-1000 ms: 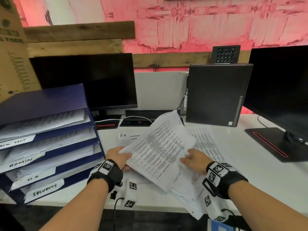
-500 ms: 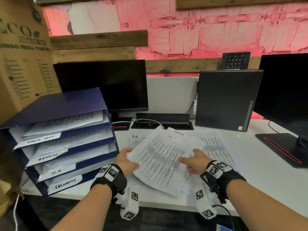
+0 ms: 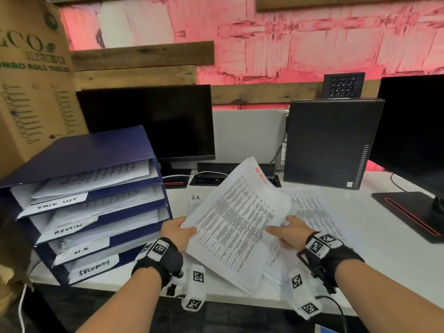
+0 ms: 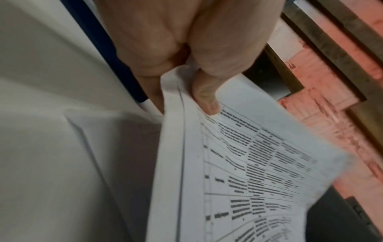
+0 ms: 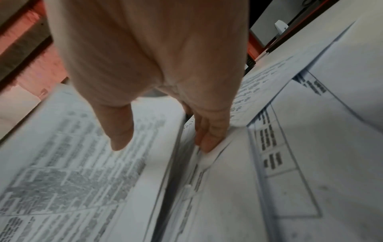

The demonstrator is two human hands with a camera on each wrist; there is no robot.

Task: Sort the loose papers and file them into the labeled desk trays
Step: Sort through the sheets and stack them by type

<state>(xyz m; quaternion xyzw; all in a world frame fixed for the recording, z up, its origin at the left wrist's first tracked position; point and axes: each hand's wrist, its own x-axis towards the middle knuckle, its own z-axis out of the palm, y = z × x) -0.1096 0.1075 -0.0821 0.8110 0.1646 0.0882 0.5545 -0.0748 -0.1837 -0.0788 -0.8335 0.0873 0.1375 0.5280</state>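
Clearly the left hand (image 3: 176, 234) is pinching a light, floppy sheaf (image 3: 236, 219) by its edge; the right hand's (image 3: 289, 233) grip is clasping the opposite edge, steadying the sag.

Your open lane: bare counter (image 3: 360, 248) right of the loose papers (image 3: 310, 207). Left, the trays (image 3: 101, 164) block you; behind stand a monitor (image 3: 149, 121), a computer (image 3: 331, 140) and a second monitor's base (image 3: 408, 212).
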